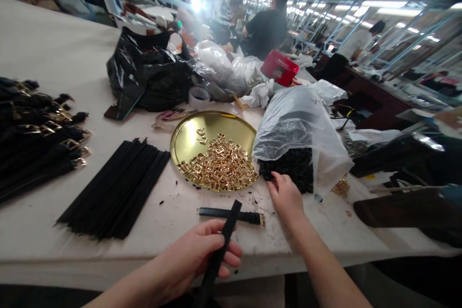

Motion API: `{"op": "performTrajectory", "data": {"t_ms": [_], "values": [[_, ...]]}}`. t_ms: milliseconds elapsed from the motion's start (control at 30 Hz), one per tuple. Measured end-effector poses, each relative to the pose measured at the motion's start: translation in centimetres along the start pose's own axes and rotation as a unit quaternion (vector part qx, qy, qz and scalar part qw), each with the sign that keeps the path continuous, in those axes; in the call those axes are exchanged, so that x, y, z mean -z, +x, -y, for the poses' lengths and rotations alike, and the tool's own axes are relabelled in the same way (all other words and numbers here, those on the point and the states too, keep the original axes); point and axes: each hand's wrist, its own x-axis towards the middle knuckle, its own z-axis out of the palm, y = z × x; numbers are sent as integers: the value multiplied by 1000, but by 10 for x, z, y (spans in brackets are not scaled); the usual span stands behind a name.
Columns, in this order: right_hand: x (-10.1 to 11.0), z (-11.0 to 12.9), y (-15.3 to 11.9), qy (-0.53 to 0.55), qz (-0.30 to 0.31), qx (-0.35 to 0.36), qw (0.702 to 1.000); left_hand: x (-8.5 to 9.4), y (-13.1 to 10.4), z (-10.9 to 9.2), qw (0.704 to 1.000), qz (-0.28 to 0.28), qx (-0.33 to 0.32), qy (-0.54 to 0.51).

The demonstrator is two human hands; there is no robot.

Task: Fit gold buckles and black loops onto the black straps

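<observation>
My left hand [202, 255] is closed around a flat black strap [221, 255], which slants up to the right over the table's front edge. My right hand [287, 198] reaches to the mouth of a clear plastic bag [292, 115], its curled fingertips against a heap of small black pieces [288, 168]. What those fingers pinch, if anything, is too small to make out. Between the hands lies a finished-looking black strap with a gold buckle [231, 214]. Beyond it stands a round gold tray [184, 137] heaped with gold buckles [224, 163].
A stack of black straps [115, 187] lies left of the tray. Further left is a pile of buckled straps [39, 134]. Behind are a black plastic bag [151, 72], a tape roll [198, 98] and a red container [279, 67]. Other people are in the background.
</observation>
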Motion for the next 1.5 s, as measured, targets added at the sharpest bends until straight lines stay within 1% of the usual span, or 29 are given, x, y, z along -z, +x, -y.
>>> {"op": "performTrajectory", "data": {"t_ms": [167, 333, 467, 567, 633, 700, 733, 767, 800, 833, 900, 933, 967, 1000, 1067, 1167, 1200, 1300, 1367, 1400, 1433, 1500], "values": [[1, -2, -14, -35, 10, 31, 999, 2, -1, -2, 1000, 3, -2, 13], [2, 5, -16, -19, 6, 42, 999, -2, -4, -1, 999, -7, -17, 30], [3, 16, -17, 35, 22, 51, 998, -4, -9, 6, 999, -15, -31, 40], [9, 22, -21, 97, 22, 26, 995, -5, -13, 13, 997, -18, -50, 55], [17, 29, -30, 151, 30, 0, 988, -6, -15, 16, 995, -12, -66, 75], [27, 40, -44, 206, 56, -15, 977, -10, -16, 18, 991, -4, -84, 104], [32, 47, -53, 241, 74, -22, 967, -12, -16, 19, 988, -1, -94, 120], [37, 55, -63, 293, 97, -36, 951, -14, -16, 20, 985, 1, -104, 138], [41, 62, -73, 358, 119, -58, 924, -16, -16, 21, 981, 0, -113, 156], [44, 69, -83, 430, 138, -88, 888, -17, -15, 22, 977, -2, -122, 177], [49, 81, -99, 553, 153, -152, 805, -19, -13, 25, 963, -15, -138, 232], [51, 85, -105, 589, 145, -177, 775, -18, -13, 27, 952, -26, -148, 267], [52, 88, -110, 603, 130, -191, 764, -18, -13, 29, 939, -37, -159, 302], [52, 90, -113, 606, 112, -199, 762, -17, -14, 31, 926, -47, -169, 335], [53, 91, -118, 596, 90, -205, 771, -14, -18, 33, 903, -63, -182, 383], [52, 91, -122, 579, 92, -208, 783, -13, -25, 33, 891, -76, -186, 408], [52, 92, -123, 583, 92, -212, 779, -13, -26, 32, 889, -79, -189, 410], [49, 95, -126, 612, 98, -220, 753, -13, -30, 30, 880, -86, -200, 421], [46, 97, -127, 624, 106, -220, 743, -13, -31, 29, 865, -96, -207, 446], [45, 98, -128, 625, 106, -220, 742, -13, -32, 28, 854, -101, -211, 464], [44, 98, -128, 621, 103, -218, 745, -13, -32, 27, 841, -105, -215, 485], [42, 98, -129, 600, 99, -206, 767, -13, -33, 24, 814, -103, -226, 526]]}}
